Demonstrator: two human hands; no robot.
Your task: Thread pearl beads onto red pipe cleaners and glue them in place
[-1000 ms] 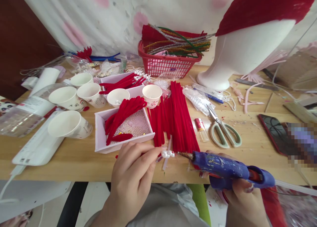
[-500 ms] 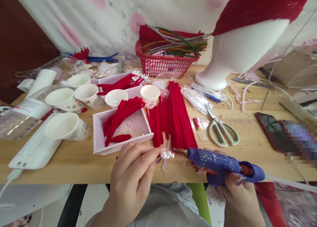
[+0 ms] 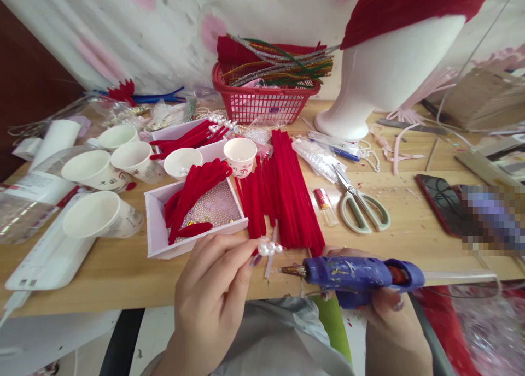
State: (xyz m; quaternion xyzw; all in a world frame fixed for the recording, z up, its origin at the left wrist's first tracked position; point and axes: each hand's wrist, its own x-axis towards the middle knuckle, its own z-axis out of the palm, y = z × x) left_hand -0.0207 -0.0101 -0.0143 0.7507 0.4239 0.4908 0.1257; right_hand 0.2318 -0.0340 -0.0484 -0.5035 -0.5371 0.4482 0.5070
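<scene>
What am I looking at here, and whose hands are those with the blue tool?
This is one picture from a camera worn on a person's head, looking down at their own bare hands. The left hand pinches a small pearl cluster. The right hand grips a blue glue gun, its nozzle pointing toward the pearls. On the wooden table lie red fuzzy stems, paper cups, a tray of beads, scissors and a red basket.

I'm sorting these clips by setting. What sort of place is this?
Probably a home craft table for handmade ornaments: a glue gun in the right hand, red pipe cleaners, and a tray of pearl beads.
</scene>
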